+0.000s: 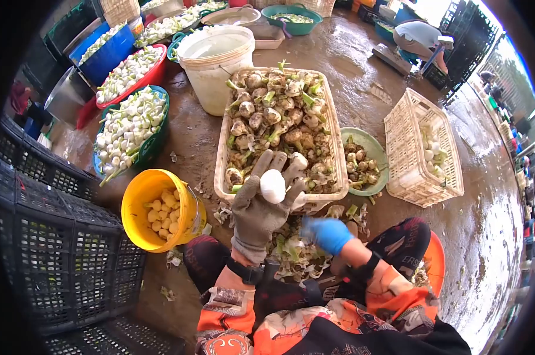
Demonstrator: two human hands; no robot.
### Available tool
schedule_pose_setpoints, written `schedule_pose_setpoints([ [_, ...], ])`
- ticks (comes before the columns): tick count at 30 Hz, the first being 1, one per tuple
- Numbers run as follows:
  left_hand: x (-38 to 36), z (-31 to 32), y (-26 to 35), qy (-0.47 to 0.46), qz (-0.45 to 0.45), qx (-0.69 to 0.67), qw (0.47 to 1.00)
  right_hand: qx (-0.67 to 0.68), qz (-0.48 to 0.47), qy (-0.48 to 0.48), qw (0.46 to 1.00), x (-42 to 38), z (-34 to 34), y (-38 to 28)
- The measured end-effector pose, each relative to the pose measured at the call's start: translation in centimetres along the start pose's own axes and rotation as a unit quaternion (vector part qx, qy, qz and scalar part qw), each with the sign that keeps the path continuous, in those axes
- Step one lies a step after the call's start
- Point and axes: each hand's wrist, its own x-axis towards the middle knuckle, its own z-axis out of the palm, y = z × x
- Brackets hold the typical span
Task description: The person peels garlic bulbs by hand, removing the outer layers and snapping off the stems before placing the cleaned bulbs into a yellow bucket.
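A clean white garlic bulb (272, 187) rests in my left hand (259, 216), which wears a grey glove. The fingers curl around the bulb over the near edge of a cream plastic crate (221, 171). That crate is heaped with brown, soil-covered garlic bulbs (282, 112). My right hand (329, 234), in a blue glove, is to the right and slightly lower, above a pile of peeled skins and leaf trimmings (300, 254). Motion smears its fingers, and I cannot make out whether it holds anything.
A yellow bucket (155, 210) with pale bulbs stands at left, beside black crates (48, 242). Right of the cream crate are a green basin (378, 158) and a tall crate (406, 151). A white bucket (214, 77) and tubs of white garlic (131, 127) stand behind. A person (418, 38) bends over far right.
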Motion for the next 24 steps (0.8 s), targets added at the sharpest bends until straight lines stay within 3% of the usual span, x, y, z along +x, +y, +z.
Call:
schedule_pose_setpoints([
  [1,0.0,-0.3,0.0,0.0,0.005,-0.022,1.0,-0.132,0.008,-0.021,0.991,-2.0,-1.0,-2.2],
  [2,0.3,-0.5,-0.1,-0.002,0.01,-0.046,0.999,-0.132,0.012,-0.019,0.991,-1.7,-1.0,-1.7],
  [3,0.4,-0.7,-0.2,0.006,0.014,-0.037,0.999,0.084,-0.063,0.092,0.99,-1.5,-1.0,-0.9],
  [4,0.2,-0.9,-0.2,0.006,0.007,-0.038,0.999,0.295,-0.131,0.201,0.925,-1.4,-1.2,-0.3],
  [5,0.0,-1.0,-0.3,0.031,0.008,-0.012,0.999,0.478,-0.117,0.229,0.84,-1.0,-2.6,-1.4],
  [6,0.2,-1.0,-0.7,0.049,0.004,0.012,0.999,0.439,-0.073,0.275,0.852,-1.3,-4.8,-2.1],
  [7,0.2,-0.7,-1.2,0.076,-0.001,0.078,0.994,0.486,-0.075,0.281,0.824,-0.8,-5.4,-2.2],
  [8,0.2,-1.4,-1.7,0.08,-0.007,0.182,0.98,0.468,-0.114,0.269,0.834,-0.8,-6.7,-3.3],
  [9,0.0,-0.4,-2.4,0.03,0.0,0.379,0.925,0.422,-0.153,0.266,0.853,0.1,-5.7,-3.4],
  [10,-0.3,0.5,-2.8,-0.025,0.018,0.559,0.829,0.366,-0.154,0.339,0.853,0.7,-4.8,-3.5],
  [12,0.6,-3.6,-2.2,-0.232,0.078,0.753,0.611,0.489,-0.082,0.316,0.809,1.6,-2.8,-1.4],
  [13,0.4,-0.3,-3.7,-0.064,-0.13,0.445,0.884,0.6,0.013,0.276,0.751,0.8,-3.8,-0.5],
  [14,-0.1,1.4,-4.5,-0.024,-0.127,0.401,0.907,0.699,0.106,0.224,0.671,-0.4,-5.0,0.6],
  [15,-0.2,1.5,-4.4,-0.005,-0.147,0.412,0.899,0.791,0.074,0.238,0.558,-0.8,-4.9,3.1],
  [16,-0.3,1.4,-4.1,0.02,-0.163,0.422,0.891,0.761,0.092,0.258,0.589,-2.5,-7.9,4.6],
  [17,-0.3,1.2,-3.9,0.034,-0.156,0.426,0.891,0.804,0.055,0.264,0.53,-3.7,-9.9,7.0],
  [18,-0.1,0.9,-3.8,0.07,-0.168,0.402,0.897,0.774,0.071,0.311,0.547,-5.0,-12.0,8.9],
  [19,0.1,0.5,-3.6,0.106,-0.178,0.379,0.902,0.735,-0.001,0.361,0.573,-6.1,-13.5,13.2],
  [20,0.4,0.0,-3.5,0.124,-0.168,0.355,0.911,0.769,-0.013,0.341,0.541,-6.6,-12.7,23.0],
  [21,0.6,-0.4,-3.5,0.135,-0.163,0.352,0.912,0.472,0.105,0.491,0.724,-7.4,-14.2,28.2],
  [22,0.7,-0.6,-3.4,0.144,-0.158,0.348,0.913,0.776,-0.021,0.41,0.479,-8.6,-16.1,30.1],
  [24,0.9,-0.4,-3.4,0.162,-0.156,0.336,0.915,0.736,0.095,0.483,0.465,-7.5,-17.7,31.3],
])
